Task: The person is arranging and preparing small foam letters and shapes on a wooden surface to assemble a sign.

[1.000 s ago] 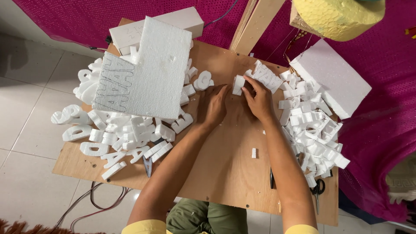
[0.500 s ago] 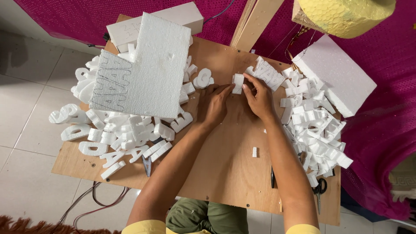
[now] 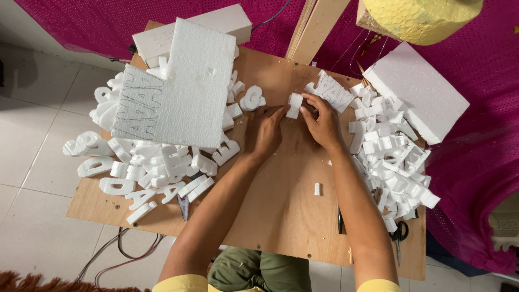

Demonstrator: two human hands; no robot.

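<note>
My left hand [image 3: 268, 131] and my right hand [image 3: 323, 120] meet at the far middle of a plywood board [image 3: 281, 211]. Between their fingertips they pinch a small white foam piece [image 3: 294, 105]. Just right of it lies a foam slab marked with letter outlines [image 3: 336, 93]. A large L-shaped foam sheet [image 3: 181, 89] with traced letters lies to the left, resting on a heap of cut foam letters [image 3: 143, 170].
A pile of foam offcuts [image 3: 392, 157] covers the board's right side, with a thick foam block [image 3: 416, 89] behind it. Scissors [image 3: 400, 235] lie at the right front corner. A small foam scrap [image 3: 317, 188] sits mid-board. Magenta cloth [image 3: 476, 162] surrounds the board; cables [image 3: 127, 251] trail on the tiled floor.
Both hands stay at the same spot; the fingers have shifted slightly on the small foam piece. Nothing else has moved.
</note>
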